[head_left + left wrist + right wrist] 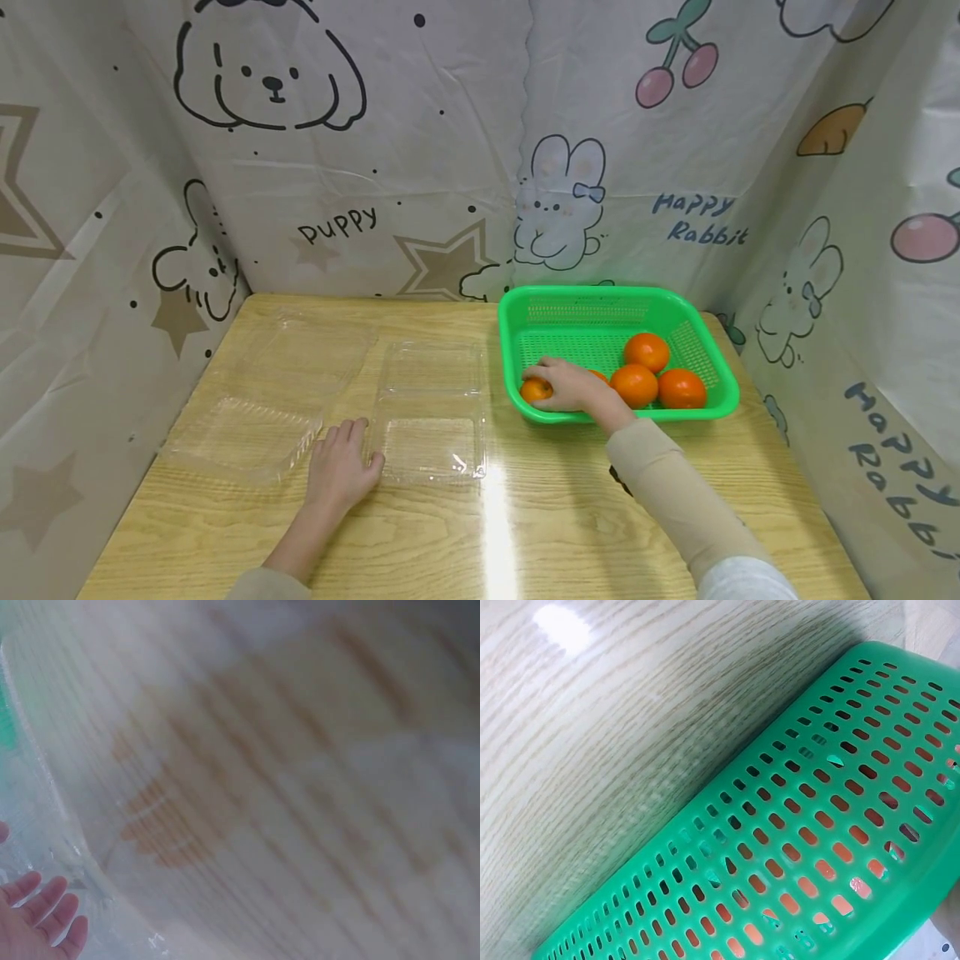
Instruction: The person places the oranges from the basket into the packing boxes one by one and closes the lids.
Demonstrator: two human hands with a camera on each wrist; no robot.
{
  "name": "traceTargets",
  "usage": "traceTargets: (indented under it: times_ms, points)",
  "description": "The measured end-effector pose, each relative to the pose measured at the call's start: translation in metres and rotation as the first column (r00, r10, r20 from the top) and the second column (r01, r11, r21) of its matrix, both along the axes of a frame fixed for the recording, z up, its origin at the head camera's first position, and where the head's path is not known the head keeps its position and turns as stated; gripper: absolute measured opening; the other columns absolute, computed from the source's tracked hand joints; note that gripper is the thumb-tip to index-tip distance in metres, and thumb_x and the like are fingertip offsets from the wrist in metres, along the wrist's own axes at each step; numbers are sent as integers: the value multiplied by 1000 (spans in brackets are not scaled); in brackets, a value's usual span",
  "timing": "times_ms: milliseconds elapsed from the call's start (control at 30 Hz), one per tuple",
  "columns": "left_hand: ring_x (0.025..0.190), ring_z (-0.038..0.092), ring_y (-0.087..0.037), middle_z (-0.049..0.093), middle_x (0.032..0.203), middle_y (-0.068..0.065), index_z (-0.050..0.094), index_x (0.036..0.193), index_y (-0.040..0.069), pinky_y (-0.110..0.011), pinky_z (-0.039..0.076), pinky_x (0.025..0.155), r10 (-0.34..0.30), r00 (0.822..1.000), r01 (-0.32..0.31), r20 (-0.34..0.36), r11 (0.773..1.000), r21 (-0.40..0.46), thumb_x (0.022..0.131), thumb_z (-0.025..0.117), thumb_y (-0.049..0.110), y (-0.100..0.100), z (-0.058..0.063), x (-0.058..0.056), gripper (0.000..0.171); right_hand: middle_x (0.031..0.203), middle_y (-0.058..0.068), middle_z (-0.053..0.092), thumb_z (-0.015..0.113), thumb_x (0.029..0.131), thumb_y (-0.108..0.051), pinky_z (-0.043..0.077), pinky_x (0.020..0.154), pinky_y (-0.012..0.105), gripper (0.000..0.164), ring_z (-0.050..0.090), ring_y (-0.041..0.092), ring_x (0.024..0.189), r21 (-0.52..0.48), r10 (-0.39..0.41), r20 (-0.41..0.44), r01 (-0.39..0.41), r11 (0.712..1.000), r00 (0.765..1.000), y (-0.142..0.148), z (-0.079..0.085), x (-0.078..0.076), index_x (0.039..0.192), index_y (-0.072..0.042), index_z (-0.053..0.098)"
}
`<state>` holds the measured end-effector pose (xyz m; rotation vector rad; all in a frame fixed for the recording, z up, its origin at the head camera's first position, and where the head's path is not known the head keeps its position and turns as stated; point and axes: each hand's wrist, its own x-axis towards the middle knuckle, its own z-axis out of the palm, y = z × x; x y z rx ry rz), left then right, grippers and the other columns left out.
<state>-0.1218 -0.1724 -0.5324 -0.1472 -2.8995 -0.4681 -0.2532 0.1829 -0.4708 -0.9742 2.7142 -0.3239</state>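
My right hand [566, 387] reaches over the near rim of a green plastic basket [517, 312] and grips an orange [536, 390] at the basket's left end. Several more oranges [634, 386] lie to its right, one partly behind the hand. In the right wrist view the perforated basket wall [780, 825] hides the fingers. My left hand [341, 467] rests on the table with loosely bent fingers, between two clear plastic boxes. Just right of it is an opened clamshell box [431, 437]; to its left is another [247, 433]. In the left wrist view its fingers [49, 907] hold nothing.
The wooden table [585, 533] has a bright light streak down its middle. Printed cloth [442, 167] encloses the back and both sides. The basket stands at the back right, near the cloth.
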Motion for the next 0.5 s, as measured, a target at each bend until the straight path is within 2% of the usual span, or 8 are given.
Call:
traceTargets:
  times_ms: [300, 500]
  points:
    - [96, 50, -35, 56, 108, -19, 52, 117, -3, -48, 42, 72, 5, 1000, -5, -8, 1000, -1, 77, 55, 27, 0, -2, -1, 50, 110, 11, 52, 64, 81, -27, 44, 72, 32, 42, 50, 19, 86, -57, -12, -10, 11, 998, 1000, -1, 0, 1, 119, -11, 58]
    - [97, 50, -36, 56, 108, -19, 52, 117, -4, -48, 42, 73, 8, 1000, -8, -2, 1000, 0, 78, 55, 27, 0, -1, -1, 50, 116, 16, 49, 65, 81, -31, 46, 72, 35, 45, 49, 25, 93, -122, -45, -67, 37, 992, 997, 0, 1, 1, 121, -11, 57]
